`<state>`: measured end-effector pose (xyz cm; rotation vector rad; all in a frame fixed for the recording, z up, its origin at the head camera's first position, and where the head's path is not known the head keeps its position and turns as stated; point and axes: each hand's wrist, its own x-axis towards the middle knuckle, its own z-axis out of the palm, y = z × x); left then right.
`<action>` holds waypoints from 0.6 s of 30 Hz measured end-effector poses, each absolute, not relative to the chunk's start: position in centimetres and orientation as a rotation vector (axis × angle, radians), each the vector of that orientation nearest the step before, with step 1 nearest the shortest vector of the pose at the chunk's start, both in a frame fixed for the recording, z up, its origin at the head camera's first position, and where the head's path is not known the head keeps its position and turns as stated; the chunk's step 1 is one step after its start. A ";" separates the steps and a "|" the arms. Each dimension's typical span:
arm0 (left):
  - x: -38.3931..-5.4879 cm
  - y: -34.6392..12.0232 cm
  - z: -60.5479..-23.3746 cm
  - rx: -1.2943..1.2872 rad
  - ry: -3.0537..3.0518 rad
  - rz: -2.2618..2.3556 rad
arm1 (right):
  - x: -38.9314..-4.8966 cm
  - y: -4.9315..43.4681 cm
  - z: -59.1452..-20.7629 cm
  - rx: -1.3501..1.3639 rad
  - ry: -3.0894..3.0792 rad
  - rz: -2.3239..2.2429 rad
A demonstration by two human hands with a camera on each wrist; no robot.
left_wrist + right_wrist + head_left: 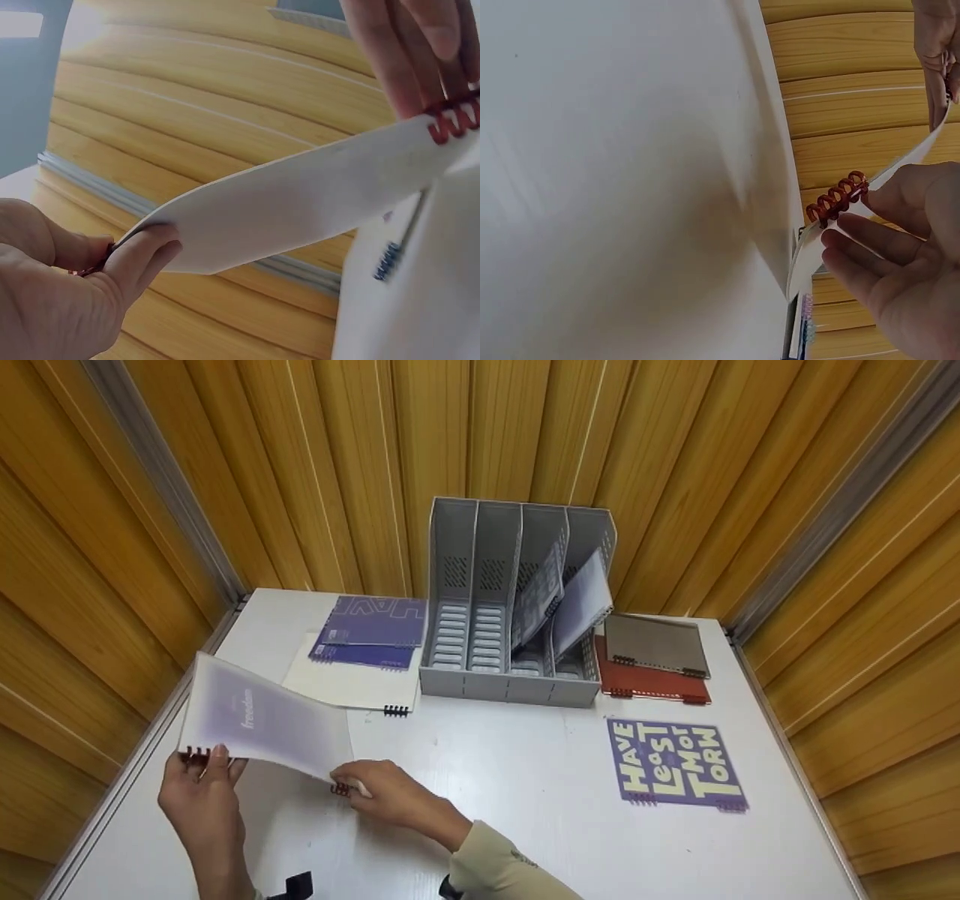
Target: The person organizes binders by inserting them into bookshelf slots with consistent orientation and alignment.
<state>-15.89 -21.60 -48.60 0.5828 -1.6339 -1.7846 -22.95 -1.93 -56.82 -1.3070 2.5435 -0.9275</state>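
Observation:
A spiral notebook (262, 716) with a pale lavender cover marked "freedom" is held up over the left of the table, tilted and slightly bowed. My left hand (206, 795) pinches its near left corner beside the red coil, thumb on the cover. At the near right corner my right hand (394, 795) grips the edge by the other red coil (838, 199). In the left wrist view the notebook's pale underside (277, 210) spans between both hands. Behind it lies a cream notebook (375, 690) with a black coil, partly covered by two purple notebooks (371, 622).
A grey file organizer (487, 686) with several slots stands at the back, two notebooks leaning in its right slots. Right of it, a brown notebook (652, 645) overlaps a red notebook (652, 684). A purple lettered notebook (675, 761) lies front right. Wood-patterned walls (345, 472) enclose the table.

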 end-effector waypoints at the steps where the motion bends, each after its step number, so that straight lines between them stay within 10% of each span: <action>1: -16.0 -21.3 -48.2 0.557 -1.654 -1.780 | -22.9 -1.9 -56.7 -1.313 2.545 -0.937; 18: -19.9 -10.6 -45.2 0.112 -1.980 -1.620 | -23.9 0.2 -55.0 -0.988 2.448 -1.698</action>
